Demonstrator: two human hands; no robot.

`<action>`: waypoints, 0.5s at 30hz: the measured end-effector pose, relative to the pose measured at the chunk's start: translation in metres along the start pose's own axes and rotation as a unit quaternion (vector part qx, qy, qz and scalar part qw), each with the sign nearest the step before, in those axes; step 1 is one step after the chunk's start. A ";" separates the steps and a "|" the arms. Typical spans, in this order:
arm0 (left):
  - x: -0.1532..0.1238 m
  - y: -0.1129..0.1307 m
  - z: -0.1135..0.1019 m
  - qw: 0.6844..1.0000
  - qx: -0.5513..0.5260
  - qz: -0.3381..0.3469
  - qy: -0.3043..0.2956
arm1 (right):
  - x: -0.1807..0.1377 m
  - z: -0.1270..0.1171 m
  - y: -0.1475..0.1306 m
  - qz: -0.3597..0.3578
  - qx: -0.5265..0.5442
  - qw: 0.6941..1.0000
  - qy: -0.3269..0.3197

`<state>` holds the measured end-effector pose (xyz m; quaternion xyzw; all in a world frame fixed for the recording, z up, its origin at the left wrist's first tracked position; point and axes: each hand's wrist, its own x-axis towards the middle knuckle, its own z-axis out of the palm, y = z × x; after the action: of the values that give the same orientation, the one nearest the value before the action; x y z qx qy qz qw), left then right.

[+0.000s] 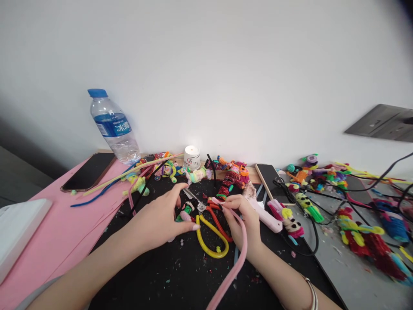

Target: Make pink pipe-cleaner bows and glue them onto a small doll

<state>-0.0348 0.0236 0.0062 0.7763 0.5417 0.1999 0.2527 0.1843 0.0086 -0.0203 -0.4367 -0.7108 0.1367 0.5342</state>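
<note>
Single head-worn view, facing forward and down, hands (161, 220) near

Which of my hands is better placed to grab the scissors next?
Probably your left hand: it looks open, right beside the scissors, while your right hand pinches the fuzzy pink strip.

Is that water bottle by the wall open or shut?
Shut, it seems: the plastic water bottle has its blue cap sitting on top. How tightly it is screwed, I cannot tell.

Pale plain wall (245, 56), softly lit, grey socket plate (374, 122) at right, grey tabletop (340, 267) below
</note>
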 end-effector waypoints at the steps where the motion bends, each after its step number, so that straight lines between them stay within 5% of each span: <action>1: -0.002 -0.001 0.003 1.000 -0.006 0.012 -0.014 | 0.000 0.000 0.000 0.002 0.000 1.000 -0.001; 8: 0.006 -0.010 -0.005 0.995 -0.096 -0.029 -0.015 | 0.001 -0.001 0.000 0.008 0.010 1.000 -0.013; 11: 0.013 -0.019 -0.015 0.995 -0.058 -0.067 0.053 | 0.000 0.000 0.001 0.014 0.011 1.000 -0.016; 15: 0.018 -0.034 -0.015 0.994 0.018 -0.095 0.044 | -0.001 0.000 0.001 0.017 0.010 1.000 -0.014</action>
<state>-0.0631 0.0535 -0.0018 0.7160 0.6276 0.1992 0.2320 0.1846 0.0088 -0.0220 -0.4416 -0.7091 0.1588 0.5264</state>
